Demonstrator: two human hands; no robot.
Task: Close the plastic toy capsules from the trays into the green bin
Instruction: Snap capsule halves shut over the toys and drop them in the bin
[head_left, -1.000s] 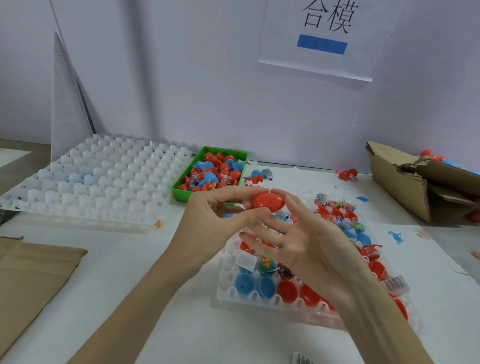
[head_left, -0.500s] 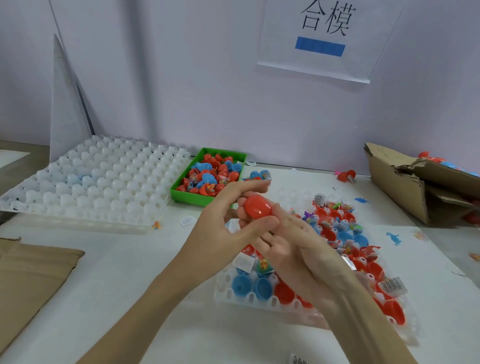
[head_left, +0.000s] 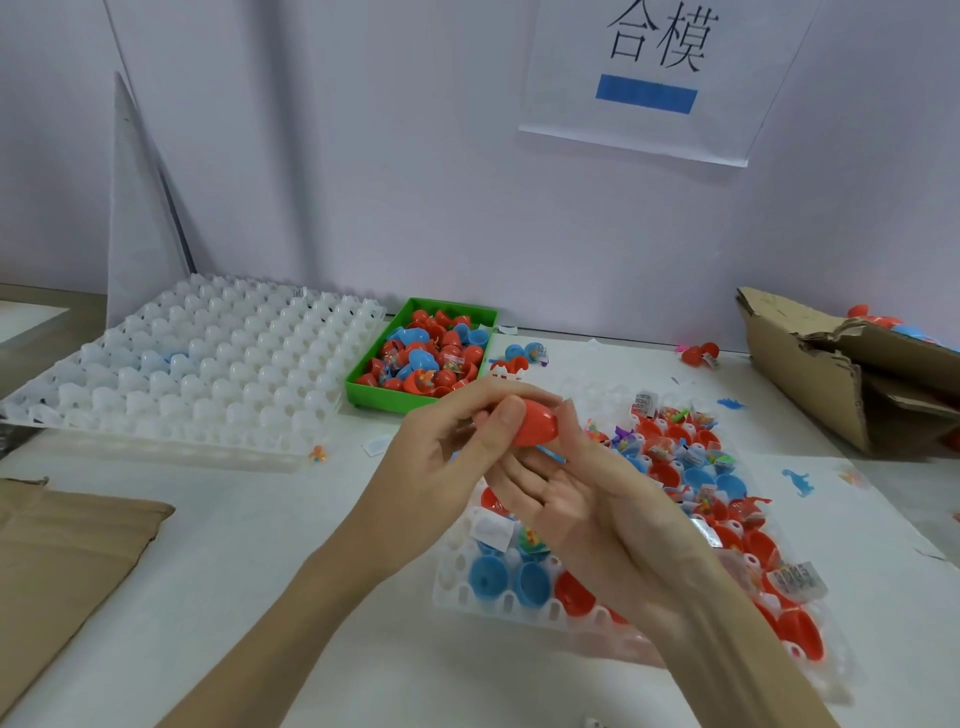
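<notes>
Holding a red capsule (head_left: 535, 422) over the near tray (head_left: 519, 605), at about 12 o'clock from my wrists, well short of the green bin (head_left: 374, 387) out at 11 o'clock. Left hand (head_left: 441, 467) curls round it: thumb pressed on the near face, fingers wrapped over the top. Right hand (head_left: 566, 499) lies palm-up beneath, fingers fairly straight, fingertips against the capsule's right end; it cradles more than grips.

Handling, as I judge it: thin hard plastic, very light, smooth and glossy, so liable to squirt out of a pinch. Shell probably flexes before it cracks. Best hold is at the two rounded ends, pressing along the long axis so the halves seat together. Cannot tell whether the seam is fully shut; my fingers hide it.

Pose: both forearms come in from 6 o'clock and meet at centre, left wrist bent slightly inward, right wrist rolled open.

Near tray holds many open red and blue halves with small toys and packets. White tray (head_left: 208, 374) at 10 o'clock looks nearly bare. Bin already part full of red and blue pieces.
</notes>
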